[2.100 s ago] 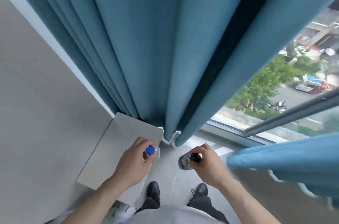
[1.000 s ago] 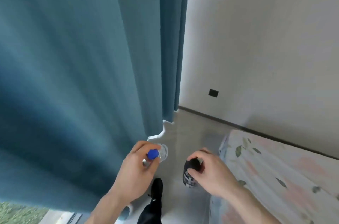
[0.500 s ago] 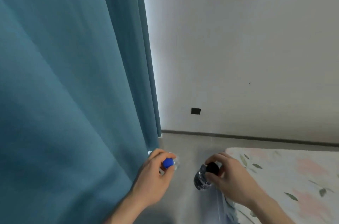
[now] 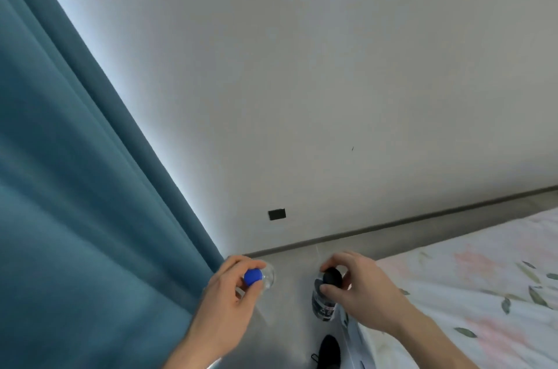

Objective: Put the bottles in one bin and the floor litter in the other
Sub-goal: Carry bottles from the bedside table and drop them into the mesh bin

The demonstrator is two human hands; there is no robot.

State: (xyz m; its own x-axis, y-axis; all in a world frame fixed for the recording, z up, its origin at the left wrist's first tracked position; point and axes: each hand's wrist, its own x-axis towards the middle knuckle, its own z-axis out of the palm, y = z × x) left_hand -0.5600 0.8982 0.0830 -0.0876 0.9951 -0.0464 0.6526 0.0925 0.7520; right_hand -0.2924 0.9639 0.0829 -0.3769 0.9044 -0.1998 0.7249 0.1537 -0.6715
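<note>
Count: two bottles, two hands, one shoe visible.

Left hand [image 4: 229, 293] pinches a clear bottle [image 4: 267, 276] by the neck, thumb and fingers curled round its blue cap [image 4: 253, 276]. The bottle hangs down from the cap over the grey floor [image 4: 287, 323], just beside the teal curtain [image 4: 75, 202]. The body looks transparent; cannot tell if there is liquid inside.

Right hand [image 4: 362, 290] grips a second bottle [image 4: 323, 302] at the top, fingertips closed round its black cap [image 4: 332, 275]. This one has a dark body with a grey-white printed label and hangs near-vertical, its lower end close to the edge of the bed. Contents can't be made out.

The two bottles are near each other, not touching, with bare floor between them. Both are held in the air in front of the person.

Surroundings: one floral bedsheet [image 4: 468, 293] on the right, pale with pink flowers and green leaves. A black lace-up shoe [image 4: 329, 353] shows at the bottom, below the dark bottle. White wall [image 4: 332, 66] ahead with a dark skirting strip [image 4: 407, 225] along its base and one small black rectangular plate [image 4: 277, 214] low on it. Light glows along the curtain edge.
</note>
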